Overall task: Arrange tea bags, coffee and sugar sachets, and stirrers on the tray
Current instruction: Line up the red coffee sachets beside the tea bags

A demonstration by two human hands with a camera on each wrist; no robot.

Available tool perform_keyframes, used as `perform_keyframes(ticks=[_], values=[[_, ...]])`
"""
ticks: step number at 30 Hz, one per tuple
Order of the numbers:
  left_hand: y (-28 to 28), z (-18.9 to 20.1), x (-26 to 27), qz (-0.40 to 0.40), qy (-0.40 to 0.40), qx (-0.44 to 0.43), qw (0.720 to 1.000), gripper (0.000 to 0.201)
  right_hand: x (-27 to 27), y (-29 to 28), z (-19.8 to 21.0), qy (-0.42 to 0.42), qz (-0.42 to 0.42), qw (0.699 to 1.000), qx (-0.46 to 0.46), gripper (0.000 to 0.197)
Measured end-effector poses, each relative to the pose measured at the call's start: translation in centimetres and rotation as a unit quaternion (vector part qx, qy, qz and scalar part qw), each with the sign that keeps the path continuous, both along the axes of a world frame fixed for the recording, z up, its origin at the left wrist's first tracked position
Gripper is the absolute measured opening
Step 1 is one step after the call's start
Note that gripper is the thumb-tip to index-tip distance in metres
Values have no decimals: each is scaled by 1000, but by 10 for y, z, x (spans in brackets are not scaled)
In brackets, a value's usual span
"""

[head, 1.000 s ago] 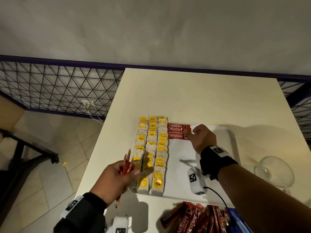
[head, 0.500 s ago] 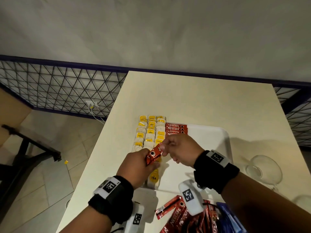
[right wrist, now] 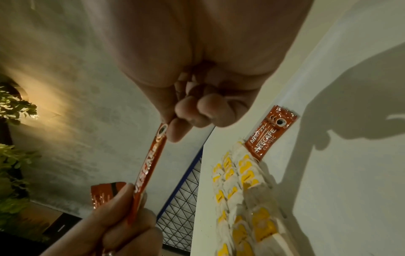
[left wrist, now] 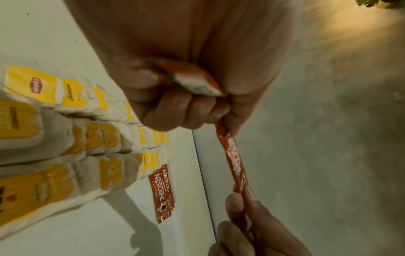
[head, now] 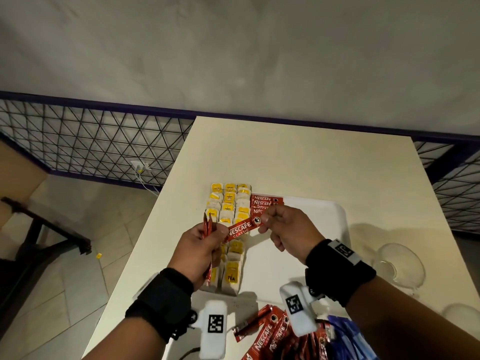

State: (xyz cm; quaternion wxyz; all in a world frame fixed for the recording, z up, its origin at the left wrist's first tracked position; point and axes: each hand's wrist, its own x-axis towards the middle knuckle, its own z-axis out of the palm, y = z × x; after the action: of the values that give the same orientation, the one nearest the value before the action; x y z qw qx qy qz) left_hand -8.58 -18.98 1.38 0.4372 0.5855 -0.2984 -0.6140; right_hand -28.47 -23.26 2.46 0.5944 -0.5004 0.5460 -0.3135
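A white tray [head: 322,216] lies on the cream table. Three columns of yellow-tagged tea bags [head: 230,201] fill its left part, with red Nescafe coffee sachets [head: 265,201] laid beside them at the far end. My left hand [head: 202,245] grips a bundle of red coffee sachets [head: 207,224] above the tea bags. One coffee sachet [head: 241,229] stretches between both hands: my right hand [head: 285,227] pinches its far end [right wrist: 163,129], while its near end sits under my left thumb [left wrist: 221,128]. The laid sachets also show in the wrist views [left wrist: 161,192] [right wrist: 267,135].
A heap of loose red coffee sachets [head: 272,333] and blue sachets [head: 348,336] lies at the table's near edge. A clear glass [head: 400,266] lies on its side right of the tray. A metal lattice railing [head: 91,144] runs behind the table on the left.
My right hand left the laid sachets, came back to the left hand and took hold of one sachet's end. That sachet is now drawn out sideways from the bundle.
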Motion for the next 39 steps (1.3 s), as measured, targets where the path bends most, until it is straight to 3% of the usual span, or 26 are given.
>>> perform_keyframes(ticks=[3, 6, 11, 13, 18, 24, 29, 39], values=[[-5, -3, 3, 0, -52, -4, 999, 12, -1, 1, -6, 4, 3, 1000, 12, 13], [-9, -6, 6, -36, -164, -23, 986, 14, -4, -1, -20, 38, 8, 999, 20, 12], [-11, -11, 17, -50, -252, -35, 966, 12, -26, -22, -52, 11, -152, 987, 59, 16], [-8, -14, 25, -60, -266, -37, 961, 15, -40, -31, -71, 50, -173, 981, 65, 14], [-1, -21, 44, -64, -271, -27, 960, 22, -44, -41, -103, 154, -145, 975, 65, 14], [2, -24, 51, -65, -265, -17, 962, 18, -39, -45, -105, 231, -104, 965, 66, 2], [5, -29, 54, -69, -250, -11, 966, 17, -34, -49, -100, 323, -84, 942, 37, 13], [9, -28, 58, -72, -252, -4, 965, 12, -26, -55, -101, 362, -90, 926, 49, 11]])
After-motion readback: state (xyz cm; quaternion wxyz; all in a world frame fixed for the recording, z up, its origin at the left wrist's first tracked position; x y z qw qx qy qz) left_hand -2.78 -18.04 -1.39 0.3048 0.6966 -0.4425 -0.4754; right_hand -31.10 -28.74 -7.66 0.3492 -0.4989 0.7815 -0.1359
